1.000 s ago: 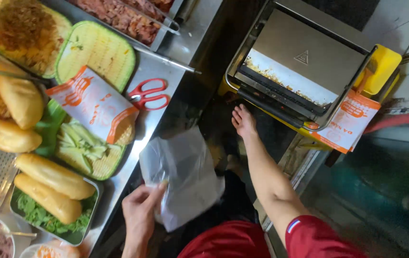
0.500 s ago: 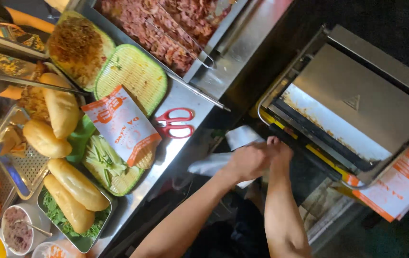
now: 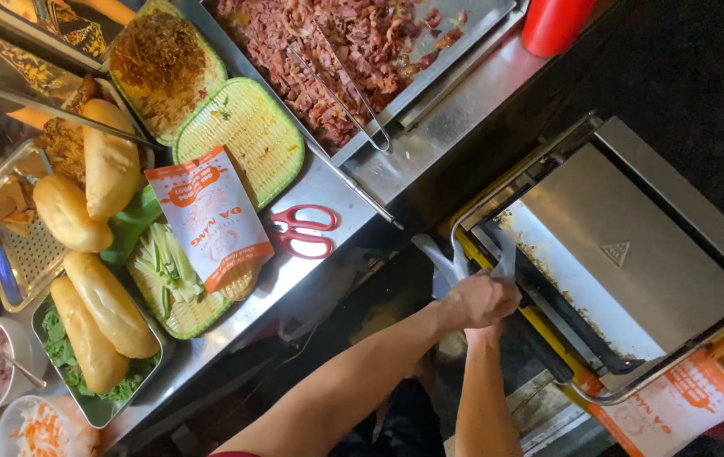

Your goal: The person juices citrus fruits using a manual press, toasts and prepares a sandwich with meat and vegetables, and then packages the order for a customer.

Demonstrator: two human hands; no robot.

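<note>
My left hand (image 3: 482,300) is closed on a white plastic bag (image 3: 449,261) at the front edge of a steel press grill (image 3: 633,254). The bag's thin edges stick up on both sides of the fist, against the grill's lower plate. My right hand (image 3: 482,334) comes up from below and lies right under the left one. Only its wrist shows, and its fingers are hidden. Crumbs lie along the pale lower plate of the grill, whose lid stands raised.
Red scissors (image 3: 303,230) and an orange-and-white paper sleeve (image 3: 210,216) lie on the steel counter (image 3: 438,127). Beside them are bread rolls (image 3: 108,165), green woven baskets (image 3: 248,127), a tray of chopped meat (image 3: 337,51) with tongs (image 3: 345,93), and a red bottle (image 3: 552,21).
A second ago my left hand held the bag low while my right reached toward the grill. Both hands have since come together with the bag and moved to the grill's front edge.
</note>
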